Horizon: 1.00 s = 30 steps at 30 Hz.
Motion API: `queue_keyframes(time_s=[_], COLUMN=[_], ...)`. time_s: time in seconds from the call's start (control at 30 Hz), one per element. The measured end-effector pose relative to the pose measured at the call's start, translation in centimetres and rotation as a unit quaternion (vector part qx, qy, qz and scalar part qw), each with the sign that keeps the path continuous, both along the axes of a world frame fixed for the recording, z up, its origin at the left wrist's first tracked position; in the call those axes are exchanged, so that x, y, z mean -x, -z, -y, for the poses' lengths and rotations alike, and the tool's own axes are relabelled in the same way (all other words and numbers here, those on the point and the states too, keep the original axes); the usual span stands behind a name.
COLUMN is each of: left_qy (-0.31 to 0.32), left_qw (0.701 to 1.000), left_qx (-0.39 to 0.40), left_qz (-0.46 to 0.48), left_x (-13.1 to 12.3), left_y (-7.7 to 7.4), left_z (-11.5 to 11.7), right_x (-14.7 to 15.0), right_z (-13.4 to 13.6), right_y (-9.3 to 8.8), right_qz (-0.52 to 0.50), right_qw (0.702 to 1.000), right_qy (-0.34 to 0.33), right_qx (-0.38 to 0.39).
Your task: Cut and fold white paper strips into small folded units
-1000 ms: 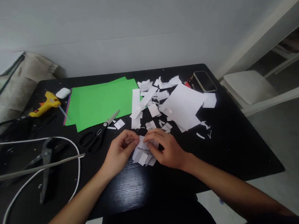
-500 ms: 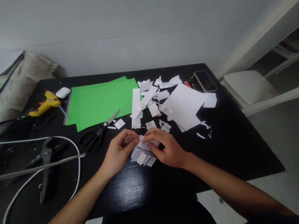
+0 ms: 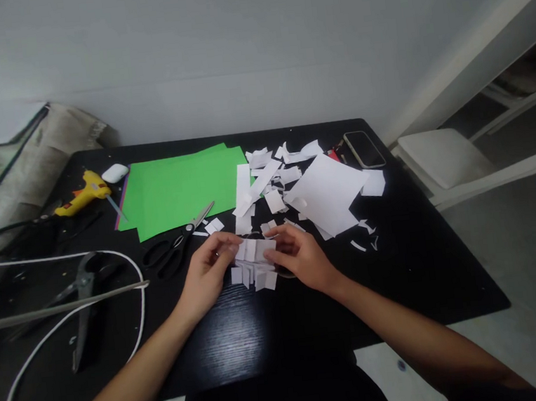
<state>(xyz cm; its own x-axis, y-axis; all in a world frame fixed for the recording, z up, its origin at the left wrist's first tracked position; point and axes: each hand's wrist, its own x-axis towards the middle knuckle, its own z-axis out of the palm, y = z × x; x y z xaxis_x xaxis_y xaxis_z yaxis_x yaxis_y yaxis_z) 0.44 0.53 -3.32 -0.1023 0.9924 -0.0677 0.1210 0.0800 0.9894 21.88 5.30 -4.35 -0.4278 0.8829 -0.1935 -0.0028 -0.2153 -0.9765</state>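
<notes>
1. Well left of the flat green paper sheets (image 3: 175, 188), a yellow glue gun (image 3: 80, 193) lies unheld.
2. Just off the green sheets' near edge, black-handled steel scissors (image 3: 176, 242) also lie unheld.
3. Nearer the person than the green sheets' right corner, the left hand (image 3: 209, 274) pinches the left side of a cluster of small white paper rectangles (image 3: 254, 262).
4. The right hand (image 3: 303, 260) pinches the cluster's right side. The hands are close together, with only the cluster between them.
5. Right of the green sheets, loose white paper scraps (image 3: 265, 175) lie already cut, so much of the cutting looks done.
6. Further right, a large white paper sheet (image 3: 329, 191) is mostly whole. Like the green sheets, it appears unused.
</notes>
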Motion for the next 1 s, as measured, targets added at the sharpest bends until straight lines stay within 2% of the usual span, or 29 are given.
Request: queue_keyframes(time_s=[0.2, 0.27, 0.47, 0.67, 0.77, 0.9, 1.0], left_qy=[0.098, 0.115, 0.12, 0.093, 0.071, 0.053, 0.049], left_qw=[0.99, 0.988, 0.99, 0.991, 0.994, 0.996, 0.998], left_qx=[-0.027, -0.025, 0.011, 0.017, 0.01, -0.005, -0.015], left_qz=[0.093, 0.095, 0.076, 0.091, 0.082, 0.065, 0.044], left_x=[-0.5, -0.6, -0.7, -0.7, -0.6, -0.6, -0.6], left_y=[-0.2, -0.1, 0.2, 0.4, 0.3, 0.2, 0.2], left_z=[0.6, 0.6, 0.3, 0.2, 0.1, 0.0, 0.0], right_x=[0.3, 0.3, 0.3, 0.4, 0.4, 0.4, 0.4], right_z=[-0.1, -0.1, 0.0, 0.3, 0.6, 0.9, 0.8], right_y=[-0.2, -0.2, -0.2, -0.3, -0.2, 0.2, 0.4], right_qz=[-0.018, -0.028, -0.056, -0.105, -0.113, -0.077, -0.037], right_qw=[0.999, 0.998, 0.996, 0.994, 0.993, 0.993, 0.995], right_qy=[0.028, 0.035, 0.052, 0.005, 0.005, -0.022, -0.032], right_qx=[0.032, 0.043, 0.044, -0.003, -0.028, -0.082, -0.093])
